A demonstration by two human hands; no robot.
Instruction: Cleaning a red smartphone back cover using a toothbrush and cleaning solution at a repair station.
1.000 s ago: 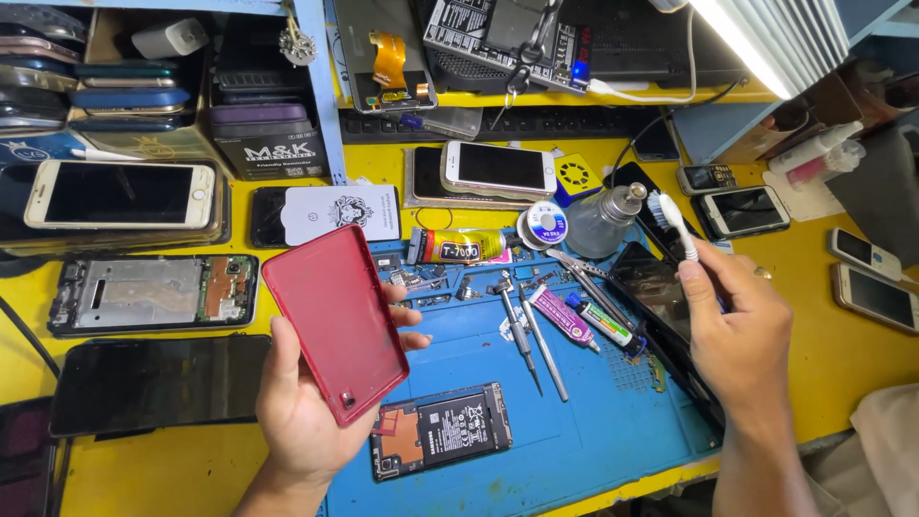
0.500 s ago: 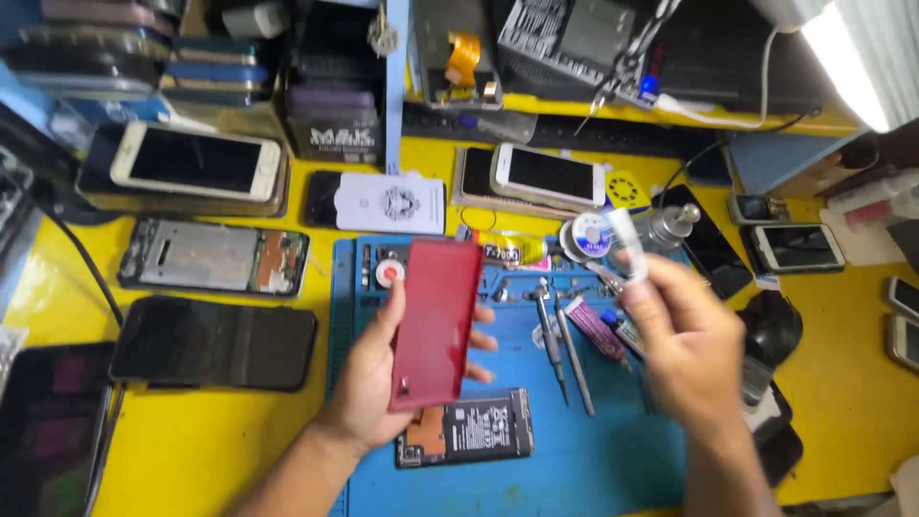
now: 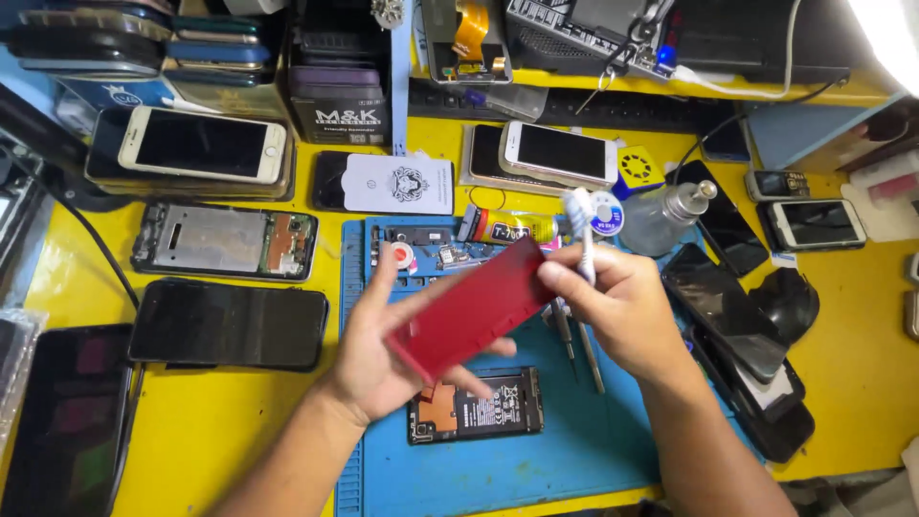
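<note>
Yellow tabletop (image 3: 239,421) carries a blue mat (image 3: 574,460). Above it, left hand (image 3: 378,349) and right hand (image 3: 622,306) both grip a red phone cover (image 3: 474,308); right hand perhaps also pinches a white brush (image 3: 580,225).

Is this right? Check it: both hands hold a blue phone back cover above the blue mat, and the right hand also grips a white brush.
Not quite. The head view shows the back cover is red, not blue. The left hand and right hand do hold it above the blue mat, the right gripping a white brush.
</note>
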